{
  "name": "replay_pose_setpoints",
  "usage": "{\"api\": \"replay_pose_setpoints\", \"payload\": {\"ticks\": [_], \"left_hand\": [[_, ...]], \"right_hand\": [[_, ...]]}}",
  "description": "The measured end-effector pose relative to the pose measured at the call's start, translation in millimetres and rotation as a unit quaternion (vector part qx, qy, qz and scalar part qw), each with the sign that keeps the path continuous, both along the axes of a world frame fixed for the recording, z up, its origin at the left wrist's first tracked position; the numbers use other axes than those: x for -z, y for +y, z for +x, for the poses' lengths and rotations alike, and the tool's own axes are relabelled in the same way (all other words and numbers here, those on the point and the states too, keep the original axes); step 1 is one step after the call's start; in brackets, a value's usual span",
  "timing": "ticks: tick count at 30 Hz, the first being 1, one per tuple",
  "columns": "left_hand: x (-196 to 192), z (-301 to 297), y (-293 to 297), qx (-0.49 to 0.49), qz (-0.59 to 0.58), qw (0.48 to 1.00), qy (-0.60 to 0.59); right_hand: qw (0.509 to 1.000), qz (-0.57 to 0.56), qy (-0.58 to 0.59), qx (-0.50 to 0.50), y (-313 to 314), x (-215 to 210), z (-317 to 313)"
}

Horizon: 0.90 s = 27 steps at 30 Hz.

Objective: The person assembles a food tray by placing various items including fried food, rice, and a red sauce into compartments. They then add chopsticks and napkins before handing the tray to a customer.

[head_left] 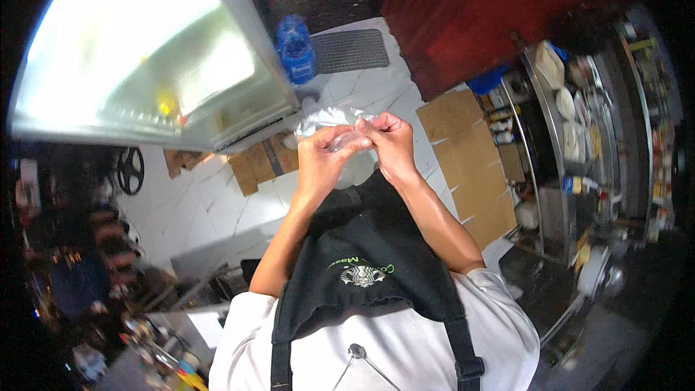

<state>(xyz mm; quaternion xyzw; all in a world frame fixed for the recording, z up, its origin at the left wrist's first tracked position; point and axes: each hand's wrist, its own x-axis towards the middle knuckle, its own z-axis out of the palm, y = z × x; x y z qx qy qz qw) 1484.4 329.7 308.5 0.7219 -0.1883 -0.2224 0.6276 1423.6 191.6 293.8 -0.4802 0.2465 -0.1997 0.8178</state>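
Observation:
Both of my hands are raised in front of my chest and meet on a clear, crinkled plastic bag (329, 119). My left hand (323, 153) pinches the bag's near side with the fingers curled. My right hand (389, 139) grips the bag's right edge, thumb against fingers. The bag bulges pale and rounded below my hands; what it holds cannot be made out. I wear a black apron (365, 261) over a white shirt.
A brightly lit glass-door cabinet (145, 51) stands at upper left. A blue water bottle (295, 47) and a dark mat (351, 51) lie on the white tiled floor. Flattened cardboard (470, 166) covers the floor to the right, beside a metal shelf (572, 137) of kitchenware.

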Motion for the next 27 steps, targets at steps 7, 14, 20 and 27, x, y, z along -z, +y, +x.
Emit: {"api": "replay_pose_setpoints", "payload": {"ticks": [7, 14, 20, 27], "left_hand": [[10.1, -4.7, -71.2, 0.136, -0.053, 0.976, 0.162], [2.6, -41.9, -186.0, 0.253, -0.003, 0.952, 0.172], [11.0, -100.2, -305.8, 0.329, 0.010, 0.944, 0.041], [27.9, -163.1, -433.0, 0.400, 0.013, 0.908, 0.124]], "right_hand": [[0.995, -0.057, 0.065, 0.040, -71.2, 2.1, -82.2], [0.993, -0.050, 0.063, 0.087, -164.0, -1.3, -158.7], [0.986, -0.046, 0.013, 0.162, -251.5, 15.7, -213.9], [0.905, -0.200, 0.132, 0.353, -348.5, 32.4, -308.4]]}}
